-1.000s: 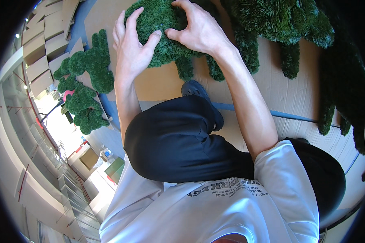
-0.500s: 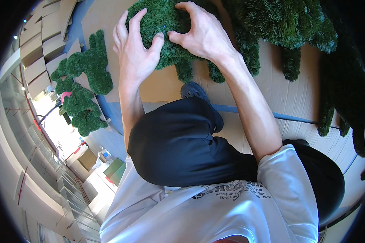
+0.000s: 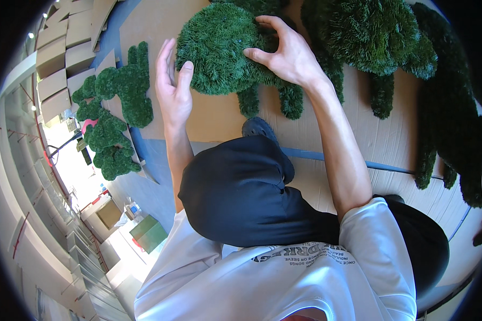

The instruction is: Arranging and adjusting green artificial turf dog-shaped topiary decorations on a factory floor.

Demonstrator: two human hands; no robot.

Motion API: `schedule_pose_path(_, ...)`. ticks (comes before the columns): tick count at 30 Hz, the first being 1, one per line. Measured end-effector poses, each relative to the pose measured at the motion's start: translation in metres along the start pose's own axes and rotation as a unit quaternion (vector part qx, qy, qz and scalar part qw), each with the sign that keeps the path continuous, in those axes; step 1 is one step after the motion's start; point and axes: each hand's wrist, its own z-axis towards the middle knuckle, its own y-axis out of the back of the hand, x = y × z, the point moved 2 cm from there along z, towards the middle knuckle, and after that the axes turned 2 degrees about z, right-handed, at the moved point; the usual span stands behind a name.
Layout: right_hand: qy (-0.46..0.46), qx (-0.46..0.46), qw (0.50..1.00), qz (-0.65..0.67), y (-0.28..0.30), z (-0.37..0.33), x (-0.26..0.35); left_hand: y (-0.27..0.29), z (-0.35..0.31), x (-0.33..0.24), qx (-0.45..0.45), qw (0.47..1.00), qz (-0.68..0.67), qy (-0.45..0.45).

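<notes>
In front of me stands a figure covered in green artificial grass, with a rounded front part (image 3: 219, 51) and stubby legs (image 3: 291, 101). My left hand (image 3: 174, 93) is beside the left edge of the rounded part, fingers up and thumb apart. It holds nothing; whether it touches the grass is hard to tell. At the right of that same part, my right hand (image 3: 290, 53) rests its thumb against the grass, the forefinger stretched out above and a gap between them. The remaining right fingers are mostly hidden.
A larger grass-covered figure (image 3: 377, 35) stands to the right, with a dark one (image 3: 455, 112) at the far right. More grass figures (image 3: 126, 88) are at the left, near stacked cardboard boxes (image 3: 53, 88). Cardboard sheets (image 3: 214, 117) lie on the blue floor; my shoe (image 3: 258, 130) is close by.
My left hand has come off the top of the rounded part to its left side, and my right hand has moved to its right side. The grass between them is now uncovered.
</notes>
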Motion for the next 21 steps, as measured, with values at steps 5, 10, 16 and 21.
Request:
schedule_pose_path(5,-0.118,-0.056,0.965,0.229,0.011,-0.016,-0.029,-0.01,-0.022,0.021,-0.007,0.988,-0.09,0.126)
schedule_pose_path(10,-0.331,-0.029,0.829,0.45,-0.003,-0.037,-0.047,-0.031,-0.015,0.014,-0.116,0.982,-0.087,0.124)
schedule_pose_path(16,-0.3,-0.038,0.87,0.389,-0.007,-0.036,-0.035,-0.017,0.017,0.003,-0.032,0.997,-0.019,0.067)
schedule_pose_path(21,-0.286,-0.024,0.865,0.412,-0.001,-0.033,-0.031,-0.013,0.021,0.004,0.025,0.998,0.046,0.046)
